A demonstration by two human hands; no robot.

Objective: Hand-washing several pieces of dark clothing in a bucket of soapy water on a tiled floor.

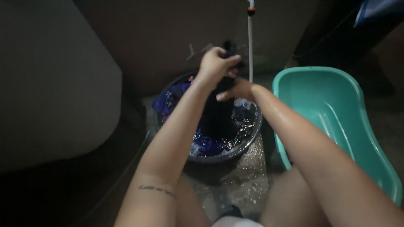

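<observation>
Two hands at upper centre of the frame, both clamped on one dark wet garment (219,113). Left hand (215,63) uppermost, fingers curled shut around the top of the cloth; right hand (237,89) just below and to the right, fingers closed on the same cloth, partly masked by it. Garment hanging from the grip, long axis roughly vertical in the frame, lower end down in one round dark basin (252,138) at centre. Basin filled with foamy water and further blue and purple laundry (170,101); number of pieces not countable in the dim light. One white hose (251,42) running straight down from the top edge to just behind the right hand, lower end hidden. One teal tub (336,113) at right, near the basin, cut off by the right and lower edges. One large pale rounded surface (54,92) filling the left side, kind not discernible. Wet, speckled floor (244,180) below the basin. Upper right corner dark, contents hard to make out.
</observation>
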